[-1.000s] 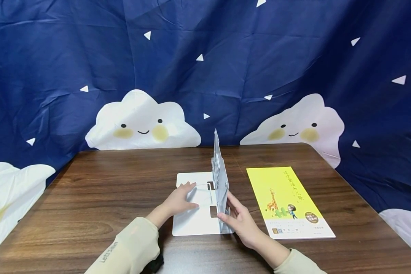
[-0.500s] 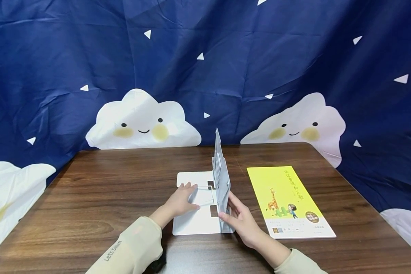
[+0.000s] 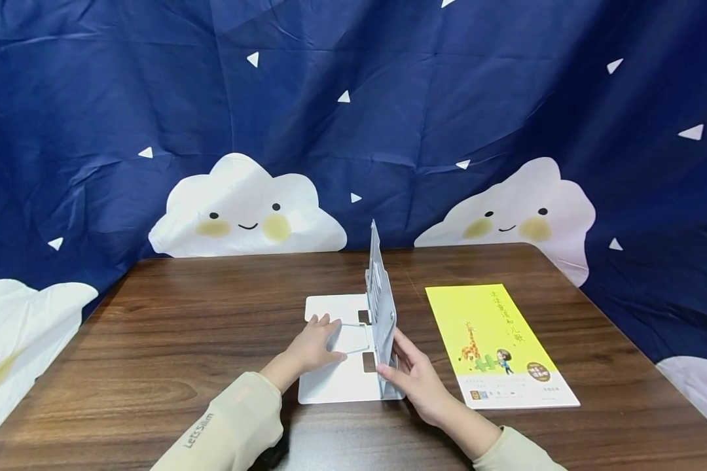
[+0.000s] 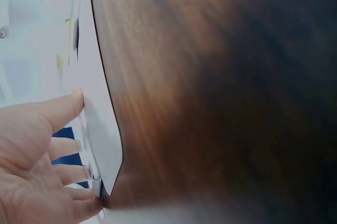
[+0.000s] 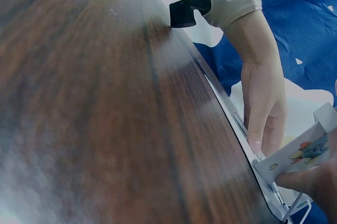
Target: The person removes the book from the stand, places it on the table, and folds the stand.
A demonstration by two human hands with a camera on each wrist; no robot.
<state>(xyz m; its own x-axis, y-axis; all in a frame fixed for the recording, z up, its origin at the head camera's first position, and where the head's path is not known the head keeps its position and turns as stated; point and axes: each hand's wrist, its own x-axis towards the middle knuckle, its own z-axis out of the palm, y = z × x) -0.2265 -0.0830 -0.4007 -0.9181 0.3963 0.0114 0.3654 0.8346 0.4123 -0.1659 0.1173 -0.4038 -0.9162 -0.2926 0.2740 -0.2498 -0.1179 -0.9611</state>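
A white metal book stand [image 3: 334,383] lies with its base plate flat on the table and one panel [image 3: 383,317] standing up from it. My right hand [image 3: 418,383] grips the near edge of this panel, thumb on the left face and fingers behind. In the right wrist view the panel [image 5: 295,162] carries a cartoon print. My left hand [image 3: 312,347] is over the base and holds the thin wire bracket [image 3: 353,325] between thumb and spread fingertips. Seen from the left wrist, the thumb [image 4: 66,109] rests by the plate's edge.
A yellow booklet [image 3: 477,320] with a giraffe and a child on its cover lies to the right of the stand. The brown wooden table [image 3: 212,307] ends at a blue cloth [image 3: 383,118] printed with white clouds.
The wire bracket has shifted slightly toward me under my left hand, which has edged a little to the right. My right hand keeps its grip on the upright panel.
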